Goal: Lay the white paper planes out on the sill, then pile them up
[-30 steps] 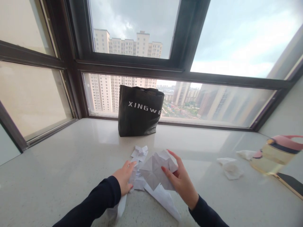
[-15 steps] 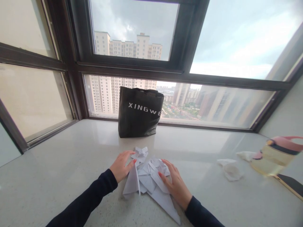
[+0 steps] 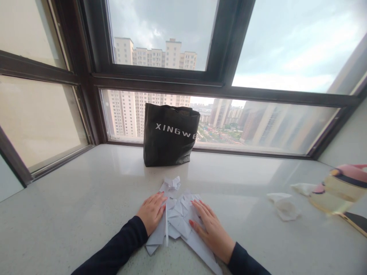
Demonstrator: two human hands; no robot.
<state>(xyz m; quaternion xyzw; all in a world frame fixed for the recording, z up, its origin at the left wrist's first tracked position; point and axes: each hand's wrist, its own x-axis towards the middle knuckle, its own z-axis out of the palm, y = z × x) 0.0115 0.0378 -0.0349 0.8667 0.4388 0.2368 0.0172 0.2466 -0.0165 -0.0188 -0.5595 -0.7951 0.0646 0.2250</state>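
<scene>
A loose pile of folded white paper pieces (image 3: 178, 219) lies on the pale stone sill in front of me. My left hand (image 3: 151, 212) rests palm down on a folded paper (image 3: 157, 238) at the pile's left edge, its fingers stretched out and partly hiding it. Over the right side of the pile lies my right hand (image 3: 212, 229), fingers extended and thumb apart, covering part of a long pointed paper (image 3: 197, 244). Beyond my left fingertips sits a small folded paper shape (image 3: 173, 183), touched by neither hand.
A black bag (image 3: 170, 139) with white lettering stands upright by the window. To the right are crumpled white tissues (image 3: 286, 208), a bottle (image 3: 338, 191) with a pink lid, and a dark flat object (image 3: 357, 221) with a gold-coloured edge. Dark window frames border the sill.
My left hand has come down and toward me, flattening onto the left folded paper. My right hand has shifted slightly toward me and lies flatter on the pile.
</scene>
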